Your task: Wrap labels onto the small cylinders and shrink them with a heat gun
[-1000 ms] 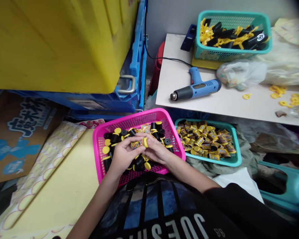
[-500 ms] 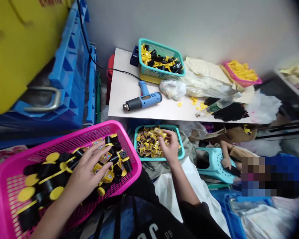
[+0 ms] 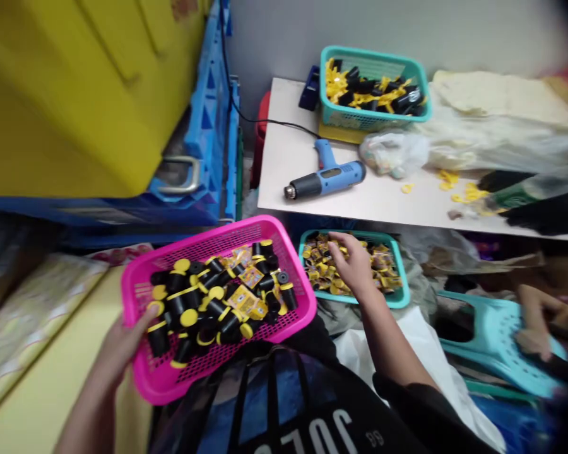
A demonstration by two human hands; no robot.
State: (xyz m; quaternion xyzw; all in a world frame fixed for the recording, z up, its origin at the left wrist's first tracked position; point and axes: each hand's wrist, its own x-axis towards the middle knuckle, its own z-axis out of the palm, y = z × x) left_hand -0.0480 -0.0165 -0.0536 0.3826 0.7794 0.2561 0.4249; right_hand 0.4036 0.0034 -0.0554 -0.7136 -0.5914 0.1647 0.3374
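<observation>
A pink plastic basket (image 3: 284,243) sits tilted at my lap, filled with black cylinders with yellow caps (image 3: 188,317) and several yellow printed wrappers (image 3: 243,298). My left hand (image 3: 118,343) grips its left rim, thumb over the edge and the other fingers hidden beneath. To the right, my right hand (image 3: 354,265) hovers over a smaller teal basket (image 3: 402,271) heaped with small yellow wrapped pieces (image 3: 319,268). Its thumb and fingers are apart, and I see nothing held in them.
On the white table (image 3: 279,170) lie a blue heat gun (image 3: 334,180), a teal basket (image 3: 376,116) of black and yellow parts, and plastic bags (image 3: 395,153). Blue crates (image 3: 203,145) stand left. At right, another person's hand (image 3: 534,340) rests by a turquoise stool (image 3: 497,328).
My left hand has moved from the basket's contents to its left rim. The yellow piece seen in my right hand is gone from its fingers. The view has shifted left.
</observation>
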